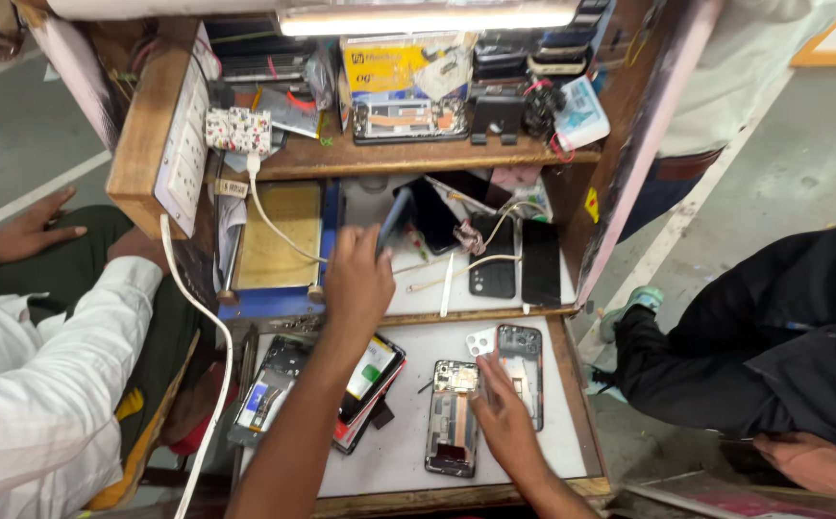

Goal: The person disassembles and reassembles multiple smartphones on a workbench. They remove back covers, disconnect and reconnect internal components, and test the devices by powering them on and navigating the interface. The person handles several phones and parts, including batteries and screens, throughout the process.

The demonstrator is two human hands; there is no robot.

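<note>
left hand (358, 279): raised over the upper shelf, fingers closed round a dark phone (395, 219) held on edge | right hand (498, 408): fingers together, resting on the opened phone (454, 419) lying flat on the white tray (399, 452)

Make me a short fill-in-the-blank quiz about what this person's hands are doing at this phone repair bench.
1. The left hand holds a dark ____ tilted up above the back shelf.
2. The right hand rests on an opened phone lying on the ____ tray.
3. Next to the opened phone, on its right, lies a phone frame with its inside ____.
4. A white ____ hangs down from the socket board on the left.

Missing words: phone; white; exposed; cable
</note>
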